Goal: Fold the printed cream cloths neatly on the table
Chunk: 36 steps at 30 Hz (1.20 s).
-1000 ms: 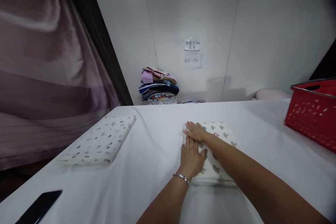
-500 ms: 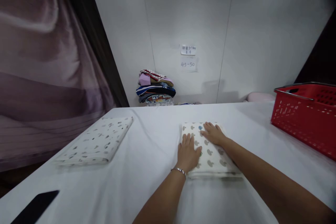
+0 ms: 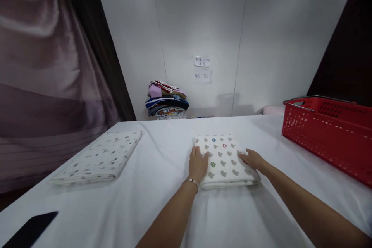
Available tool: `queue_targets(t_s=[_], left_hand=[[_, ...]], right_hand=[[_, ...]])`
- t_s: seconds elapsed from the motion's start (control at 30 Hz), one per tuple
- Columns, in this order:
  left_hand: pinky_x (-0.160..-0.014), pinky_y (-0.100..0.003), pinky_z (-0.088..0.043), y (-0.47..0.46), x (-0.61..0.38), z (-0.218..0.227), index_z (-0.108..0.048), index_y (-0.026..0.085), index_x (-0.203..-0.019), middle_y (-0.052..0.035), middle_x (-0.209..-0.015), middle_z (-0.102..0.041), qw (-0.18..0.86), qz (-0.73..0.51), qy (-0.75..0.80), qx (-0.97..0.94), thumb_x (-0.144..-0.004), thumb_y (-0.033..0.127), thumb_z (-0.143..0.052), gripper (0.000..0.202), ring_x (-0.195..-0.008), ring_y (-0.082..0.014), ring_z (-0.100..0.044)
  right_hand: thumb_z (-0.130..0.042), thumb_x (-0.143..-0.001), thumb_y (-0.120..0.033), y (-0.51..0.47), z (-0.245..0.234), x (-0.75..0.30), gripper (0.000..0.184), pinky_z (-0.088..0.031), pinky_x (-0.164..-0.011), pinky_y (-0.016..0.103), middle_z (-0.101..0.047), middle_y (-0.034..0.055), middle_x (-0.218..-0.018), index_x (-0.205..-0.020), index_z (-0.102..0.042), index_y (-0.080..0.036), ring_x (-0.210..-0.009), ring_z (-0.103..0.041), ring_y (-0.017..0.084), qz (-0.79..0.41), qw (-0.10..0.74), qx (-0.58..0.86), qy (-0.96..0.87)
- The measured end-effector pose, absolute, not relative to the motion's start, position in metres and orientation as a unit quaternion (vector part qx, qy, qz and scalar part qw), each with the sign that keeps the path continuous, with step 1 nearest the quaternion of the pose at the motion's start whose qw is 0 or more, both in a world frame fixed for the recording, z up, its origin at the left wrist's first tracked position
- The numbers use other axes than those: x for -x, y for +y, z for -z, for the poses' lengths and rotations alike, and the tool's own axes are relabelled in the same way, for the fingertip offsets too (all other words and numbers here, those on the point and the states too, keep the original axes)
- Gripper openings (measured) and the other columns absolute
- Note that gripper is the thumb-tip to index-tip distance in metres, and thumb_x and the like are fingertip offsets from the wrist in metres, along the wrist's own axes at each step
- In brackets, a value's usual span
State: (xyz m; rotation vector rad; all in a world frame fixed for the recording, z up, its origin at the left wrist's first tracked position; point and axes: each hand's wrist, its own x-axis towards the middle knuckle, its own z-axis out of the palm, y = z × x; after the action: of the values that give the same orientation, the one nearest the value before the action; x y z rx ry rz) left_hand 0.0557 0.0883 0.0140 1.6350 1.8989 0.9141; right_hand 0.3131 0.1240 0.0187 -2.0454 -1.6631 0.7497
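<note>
Head cam: folded cloth point(image 3: 225, 162) is touched at edges by L hand point(image 3: 198, 164), thumb spread, & R hand point(image 3: 252, 159), pinch unclear.

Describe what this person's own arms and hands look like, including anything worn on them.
The left hand and right hand wear no gloves, and no sleeve shows on either forearm. A slim, shiny, silver-coloured bracelet circles the left wrist; nothing shows on the right wrist. No rings can be made out at this size.
</note>
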Motion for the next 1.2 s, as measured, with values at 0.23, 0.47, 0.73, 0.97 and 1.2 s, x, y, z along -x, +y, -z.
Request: queue_targets(t_s=[0.23,0.47,0.73,0.97,1.2], left_hand=[[-0.082,-0.034,-0.045,0.108,-0.038,-0.016,-0.052,0.006,-0.114,-0.0225,-0.113,-0.060,0.426,-0.376,0.701,-0.430,-0.068,0.039,-0.067,0.059,-0.100,-0.0308,-0.059],[-0.069,-0.031,-0.050,0.112,-0.033,-0.004,-0.062,0.008,-0.094,-0.0174,-0.096,-0.068,0.521,-0.407,0.647,-0.380,-0.063,0.036,-0.074,0.043,-0.087,-0.0273,-0.065],[-0.071,-0.033,-0.054,0.090,-0.043,-0.022,-0.063,0.009,-0.099,-0.0158,-0.096,-0.069,0.630,-0.409,0.576,-0.322,-0.066,0.037,-0.073,0.045,-0.086,-0.0252,-0.066],[-0.070,-0.031,-0.054,0.069,-0.057,-0.028,-0.064,0.013,-0.096,-0.0121,-0.098,-0.069,0.687,-0.374,0.555,-0.285,-0.065,0.035,-0.073,0.039,-0.089,-0.0238,-0.065],[-0.063,-0.031,-0.053,0.064,-0.059,-0.023,-0.060,0.012,-0.102,-0.0144,-0.101,-0.067,0.613,-0.378,0.595,-0.358,-0.064,0.034,-0.074,0.046,-0.084,-0.0252,-0.065]], right_hand=[[-0.061,-0.072,-0.057,0.123,-0.037,-0.305,0.046,-0.052,-0.066,0.030,-0.068,0.0154,-0.093,-0.084,-0.062,-0.013,-0.084,-0.065,0.025,-0.437,0.176,0.717,-0.514],[-0.063,-0.078,-0.044,0.119,-0.031,-0.311,0.040,-0.056,-0.076,0.034,-0.070,0.0139,-0.092,-0.099,-0.059,-0.010,-0.083,-0.068,0.022,-0.715,0.248,0.576,-0.308],[-0.065,-0.076,-0.031,0.119,-0.028,-0.321,0.037,-0.056,-0.073,0.039,-0.070,0.0146,-0.088,-0.104,-0.056,-0.008,-0.077,-0.069,0.025,-0.693,0.277,0.568,-0.346],[-0.070,-0.066,-0.033,0.118,-0.049,-0.334,0.043,-0.056,-0.065,0.038,-0.070,0.0140,-0.087,-0.100,-0.055,-0.012,-0.076,-0.067,0.028,-0.607,0.251,0.593,-0.466],[-0.068,-0.064,-0.036,0.115,-0.065,-0.331,0.037,-0.054,-0.061,0.032,-0.069,0.0107,-0.082,-0.092,-0.057,-0.014,-0.071,-0.066,0.024,-0.566,0.279,0.585,-0.509]])
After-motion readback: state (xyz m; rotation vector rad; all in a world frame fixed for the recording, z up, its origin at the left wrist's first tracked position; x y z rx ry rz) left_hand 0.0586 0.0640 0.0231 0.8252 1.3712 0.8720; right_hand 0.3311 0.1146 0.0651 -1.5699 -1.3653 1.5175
